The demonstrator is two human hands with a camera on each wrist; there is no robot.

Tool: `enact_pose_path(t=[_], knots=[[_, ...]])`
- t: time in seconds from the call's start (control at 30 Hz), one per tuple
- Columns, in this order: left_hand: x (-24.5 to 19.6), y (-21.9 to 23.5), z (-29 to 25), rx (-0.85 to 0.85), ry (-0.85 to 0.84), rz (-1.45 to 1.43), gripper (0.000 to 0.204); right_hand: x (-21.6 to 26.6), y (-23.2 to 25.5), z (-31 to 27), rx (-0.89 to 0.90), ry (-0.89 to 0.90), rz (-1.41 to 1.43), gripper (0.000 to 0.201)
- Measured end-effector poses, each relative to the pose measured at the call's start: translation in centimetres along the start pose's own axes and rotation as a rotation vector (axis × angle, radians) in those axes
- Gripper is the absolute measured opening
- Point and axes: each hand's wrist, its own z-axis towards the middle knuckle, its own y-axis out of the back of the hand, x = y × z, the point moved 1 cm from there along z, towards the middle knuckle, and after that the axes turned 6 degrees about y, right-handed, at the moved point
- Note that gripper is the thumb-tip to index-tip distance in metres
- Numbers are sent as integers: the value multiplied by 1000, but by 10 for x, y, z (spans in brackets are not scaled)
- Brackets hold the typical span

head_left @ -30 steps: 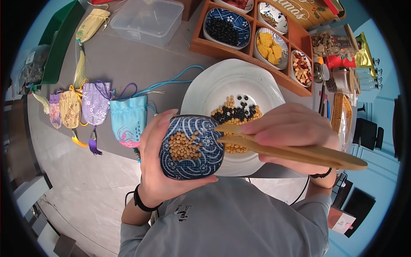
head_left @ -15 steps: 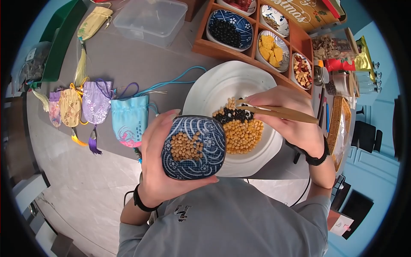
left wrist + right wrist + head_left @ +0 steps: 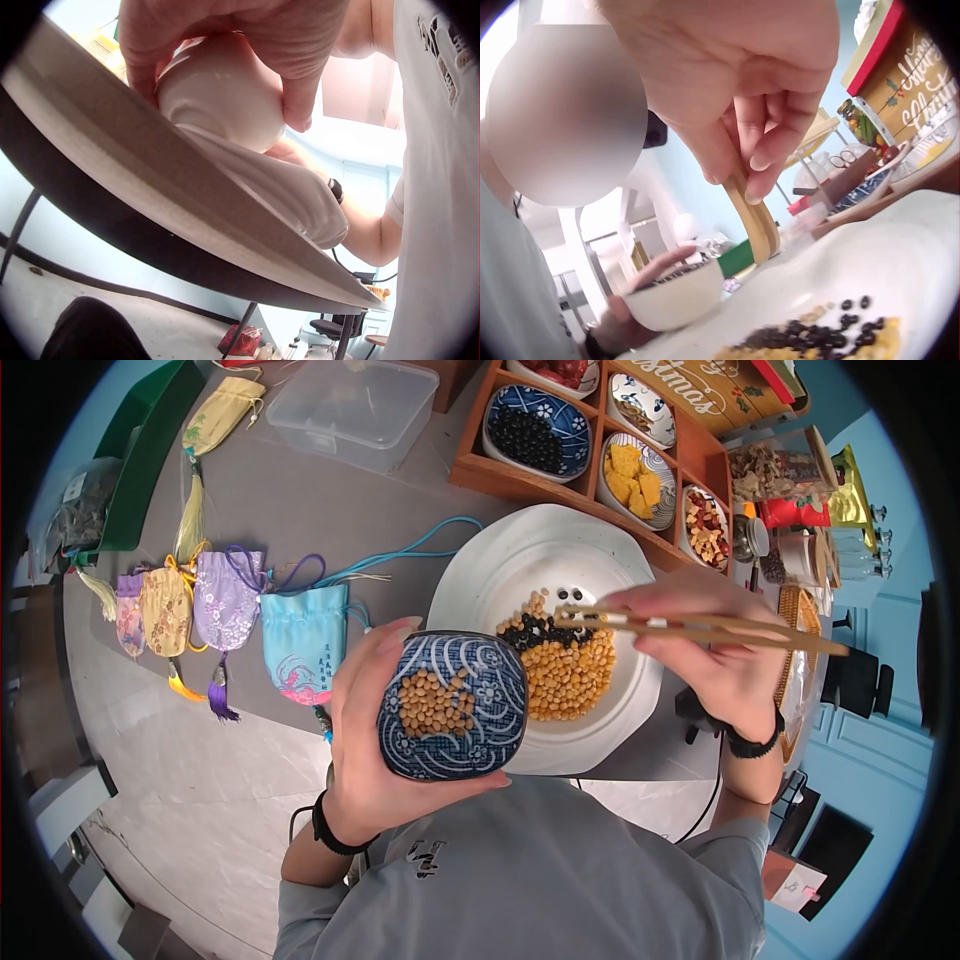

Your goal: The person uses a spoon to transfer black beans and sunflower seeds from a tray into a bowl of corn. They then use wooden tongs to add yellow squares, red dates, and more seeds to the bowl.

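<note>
Blue-patterned bowl, tan beans in its bottom, held up by the left hand, whose grip is curled round its sides. Underside plain white. It sits beside the left rim of the big white bowl; whether the two touch, I can't tell.

Right hand at the white bowl's right side, grip clamped on wooden tongs, tips over the food. Tong arms close to each other, but the tips are smeared from where I stand, so I can't say if a bean is between them.

White bowl: yellow kernels nearest the person, black beans in a band beyond, two of them lying just apart.

Table, left: row of pouches, light-blue pouch nearest the left hand. Farther back, clear box and wooden tray, small bowls in its compartments.
</note>
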Motion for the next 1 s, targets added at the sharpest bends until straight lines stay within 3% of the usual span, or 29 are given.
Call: enact_pose_path(t=[0.17,0.3,0.4,0.5,0.83,1.0], knots=[[2,-1,-1,-6,-8,-13,138,6,-19,0,-90,271,334,24],[0,0,1,0,-10,-4,137,6,-4,4,-20,197,195,22],[0,0,1,2,-3,-1,137,2,-3,3,-53,-45,-23,22],[0,0,1,0,-6,1,136,-11,-10,0,6,-119,-110,24],[-1,0,0,-2,-1,7,137,-24,-21,-1,91,-64,-130,27],[0,0,0,0,2,-4,136,-14,-17,1,10,-110,-125,21]])
